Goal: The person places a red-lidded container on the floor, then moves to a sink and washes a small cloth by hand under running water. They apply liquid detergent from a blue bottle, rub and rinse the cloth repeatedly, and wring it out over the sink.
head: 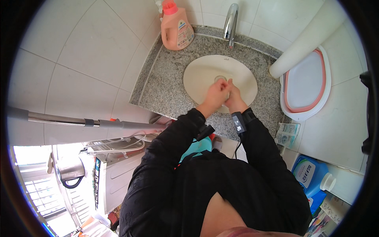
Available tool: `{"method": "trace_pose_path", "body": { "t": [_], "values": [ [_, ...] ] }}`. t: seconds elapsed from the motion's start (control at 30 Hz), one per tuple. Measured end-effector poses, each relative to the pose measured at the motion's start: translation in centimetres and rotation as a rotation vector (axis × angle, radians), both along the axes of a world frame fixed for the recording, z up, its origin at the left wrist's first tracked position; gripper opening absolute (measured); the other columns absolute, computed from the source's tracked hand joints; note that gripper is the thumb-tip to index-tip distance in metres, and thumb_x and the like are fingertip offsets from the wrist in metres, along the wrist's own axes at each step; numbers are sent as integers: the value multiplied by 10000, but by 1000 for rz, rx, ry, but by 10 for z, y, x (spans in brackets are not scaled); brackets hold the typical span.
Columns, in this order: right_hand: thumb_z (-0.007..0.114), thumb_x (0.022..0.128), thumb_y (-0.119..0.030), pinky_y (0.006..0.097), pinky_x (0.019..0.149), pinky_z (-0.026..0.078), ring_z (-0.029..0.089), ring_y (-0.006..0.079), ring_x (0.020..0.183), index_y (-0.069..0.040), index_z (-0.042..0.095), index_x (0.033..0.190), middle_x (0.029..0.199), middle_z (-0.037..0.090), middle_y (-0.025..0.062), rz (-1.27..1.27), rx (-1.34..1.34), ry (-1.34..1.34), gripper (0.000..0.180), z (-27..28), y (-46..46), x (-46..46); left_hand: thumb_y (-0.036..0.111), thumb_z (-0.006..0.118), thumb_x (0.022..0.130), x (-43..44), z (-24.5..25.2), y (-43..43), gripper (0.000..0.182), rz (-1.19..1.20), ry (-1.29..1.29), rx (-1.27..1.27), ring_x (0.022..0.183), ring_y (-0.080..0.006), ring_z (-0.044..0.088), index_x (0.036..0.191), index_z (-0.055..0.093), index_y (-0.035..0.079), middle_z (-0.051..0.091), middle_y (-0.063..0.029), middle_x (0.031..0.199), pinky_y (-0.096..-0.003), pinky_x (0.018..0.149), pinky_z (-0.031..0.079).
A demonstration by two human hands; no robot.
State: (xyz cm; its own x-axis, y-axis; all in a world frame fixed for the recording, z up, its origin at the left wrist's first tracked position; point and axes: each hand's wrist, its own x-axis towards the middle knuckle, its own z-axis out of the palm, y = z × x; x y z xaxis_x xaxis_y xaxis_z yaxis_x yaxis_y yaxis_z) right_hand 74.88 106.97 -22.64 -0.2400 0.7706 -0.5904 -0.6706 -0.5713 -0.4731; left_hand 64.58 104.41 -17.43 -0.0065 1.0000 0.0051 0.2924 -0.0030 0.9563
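Over the oval white washbasin point(192, 75), my left hand point(217, 94) and my right hand point(234, 96) are pressed close together. The fingers of my left hand are curled, partly blurred, and meet the thumb side of my right hand. A sliver of something pale shows between the palms; whether it is cloth, lather or something else cannot be made out. Just beyond my fingertips is the round drain point(220, 78). A chrome faucet point(231, 23) rises behind the basin, and no stream of water is visible from it.
A pink detergent jug point(177, 29) stands on the speckled granite counter point(165, 80), back left. To the right are a thick white pipe point(305, 38) and a folded white-and-pink basin point(306, 83). A metal pole point(65, 118) crosses at left. A blue detergent bottle point(308, 174) is lower right.
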Motion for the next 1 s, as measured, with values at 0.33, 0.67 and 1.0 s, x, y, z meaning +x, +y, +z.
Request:
{"method": "trace_pose_path", "body": {
  "t": [0.33, 0.67, 1.0],
  "values": [
    [476, 965, -368, 384, 709, 504, 608, 231, 866, -80, 558, 1135, 976, 615, 76, 92, 81, -128, 345, 5, -2, -10, 230, 483, 921, 7, 3, 7, 182, 43, 353, -26, 753, -429, 599, 948, 484, 51, 626, -223, 785, -517, 668, 455],
    [485, 966, -307, 400, 775, 508, 608, 228, 899, -91, 559, 1133, 1008, 616, 73, 70, 107, -27, 283, -6, -2, -10, 237, 477, 936, 9, 3, 11, 205, -1, 355, -26, 770, -450, 592, 999, 472, 42, 620, -246, 811, -516, 660, 462],
    [459, 974, -355, 370, 767, 502, 604, 211, 920, -88, 569, 1098, 1026, 617, 77, 26, 28, -87, 315, -10, -6, -11, 193, 461, 938, 9, 10, 9, 160, 55, 319, -89, 772, -444, 594, 1023, 450, 57, 623, -233, 816, -513, 671, 456]
  ]
}}
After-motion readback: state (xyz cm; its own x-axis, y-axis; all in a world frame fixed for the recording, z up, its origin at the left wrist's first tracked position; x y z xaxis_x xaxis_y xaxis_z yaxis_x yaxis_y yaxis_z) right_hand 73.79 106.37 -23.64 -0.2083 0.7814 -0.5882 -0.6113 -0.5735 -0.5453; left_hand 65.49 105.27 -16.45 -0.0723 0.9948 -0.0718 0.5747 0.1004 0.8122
